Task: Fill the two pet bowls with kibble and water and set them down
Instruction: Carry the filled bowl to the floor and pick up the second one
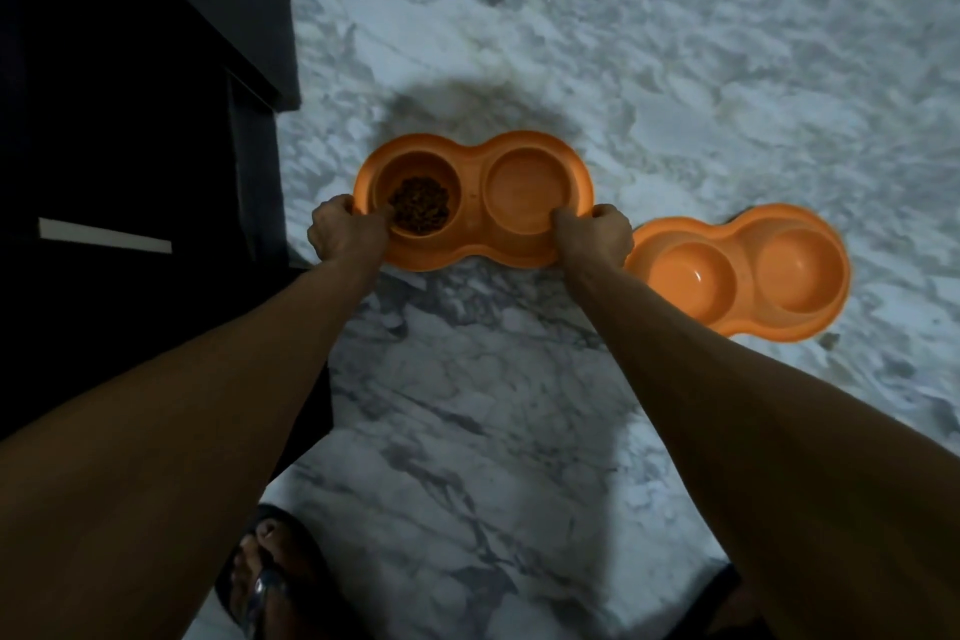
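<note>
Kibble [420, 204], a dark brown crumbly heap, sits in the left round well of a smooth orange plastic double bowl [470, 203], peanut-shaped with a broad rim. Whether the right well holds water cannot be told. The left hand [345, 231] and right hand [595, 237] each curl round one end of its near rim. It hangs low over a grey-veined marble floor [519, 405]. A second double bowl [743, 270], alike, lies just beside the right hand.
</note>
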A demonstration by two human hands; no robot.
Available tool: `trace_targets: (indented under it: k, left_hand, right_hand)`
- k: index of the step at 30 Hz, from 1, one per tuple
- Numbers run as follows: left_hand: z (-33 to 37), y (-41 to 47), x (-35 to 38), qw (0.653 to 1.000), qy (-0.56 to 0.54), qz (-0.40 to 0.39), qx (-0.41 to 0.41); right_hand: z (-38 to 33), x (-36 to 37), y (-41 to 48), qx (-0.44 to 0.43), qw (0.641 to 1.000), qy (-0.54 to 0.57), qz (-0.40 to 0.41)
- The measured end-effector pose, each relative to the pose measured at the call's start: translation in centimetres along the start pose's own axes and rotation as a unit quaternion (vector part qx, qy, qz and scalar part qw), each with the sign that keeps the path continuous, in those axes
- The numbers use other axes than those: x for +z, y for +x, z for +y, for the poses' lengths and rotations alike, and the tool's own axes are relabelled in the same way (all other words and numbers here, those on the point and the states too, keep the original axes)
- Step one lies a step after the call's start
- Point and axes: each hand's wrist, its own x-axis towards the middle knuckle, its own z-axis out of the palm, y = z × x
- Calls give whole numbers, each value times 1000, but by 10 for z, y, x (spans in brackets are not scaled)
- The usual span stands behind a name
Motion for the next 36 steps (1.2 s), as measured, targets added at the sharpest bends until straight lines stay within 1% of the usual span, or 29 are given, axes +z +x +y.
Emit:
trace_targets:
  k: [7, 11, 16, 20, 24, 27, 31, 33, 36]
  left_hand:
    - [-6, -2, 4, 1000, 8, -13, -13]
    - [-4, -11, 7, 1000, 17, 11, -16]
    - [11, -53, 19, 996, 40, 67, -32]
    - [25, -100, 50, 996, 20, 81, -25]
    - [35, -151, 100, 999, -15, 41, -14]
    - [33, -189, 143, 999, -31, -18, -13]
    - [21, -219, 193, 992, 25, -112, -47]
    - [13, -222, 207, 990, 47, -121, -58]
    - [5, -222, 214, 993, 56, -97, -37]
  right_hand:
    - [14, 5, 3, -3, 1000, 2, -6]
    - [13, -5, 1, 0, 999, 6, -31]
    - [8, -49, -3, -33, 999, 10, -7]
    - [12, -107, 11, -44, 999, 2, 20]
    - [27, -170, 36, -49, 997, -31, 60]
    - [48, -211, 58, -29, 992, -84, 88]
    - [81, -243, 88, 25, 989, -122, 82]
    - [95, -250, 96, 42, 991, -109, 66]
    - [110, -252, 102, 35, 995, -85, 40]
